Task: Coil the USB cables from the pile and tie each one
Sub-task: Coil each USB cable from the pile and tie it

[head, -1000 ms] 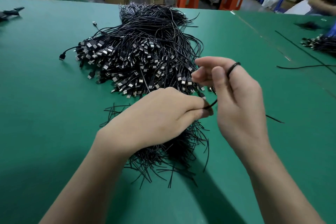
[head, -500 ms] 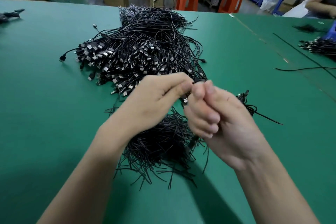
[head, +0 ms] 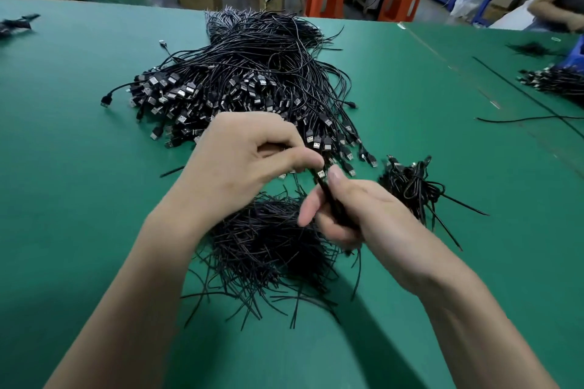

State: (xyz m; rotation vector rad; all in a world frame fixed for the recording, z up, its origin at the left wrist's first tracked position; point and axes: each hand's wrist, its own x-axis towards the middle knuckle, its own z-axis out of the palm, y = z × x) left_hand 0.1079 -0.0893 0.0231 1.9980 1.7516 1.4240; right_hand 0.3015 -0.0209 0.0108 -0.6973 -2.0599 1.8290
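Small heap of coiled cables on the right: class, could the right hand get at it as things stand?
Probably yes: the heap lies just beside the right hand, with nothing in between, though that hand is gripping a cable.

A green table [head: 94, 199] carries everything. Beyond the fingers [head: 303, 159] lies a large pile of black USB cables [head: 240, 85], with the plugs turned toward the fingers. Directly under the fingers lies a heap of thin black wires [head: 268, 249]. Near the fingers, on their right, lies a small group of coiled cables [head: 410, 186]. Far to the right lie one loose cable [head: 521, 119] and a second pile [head: 556, 82].
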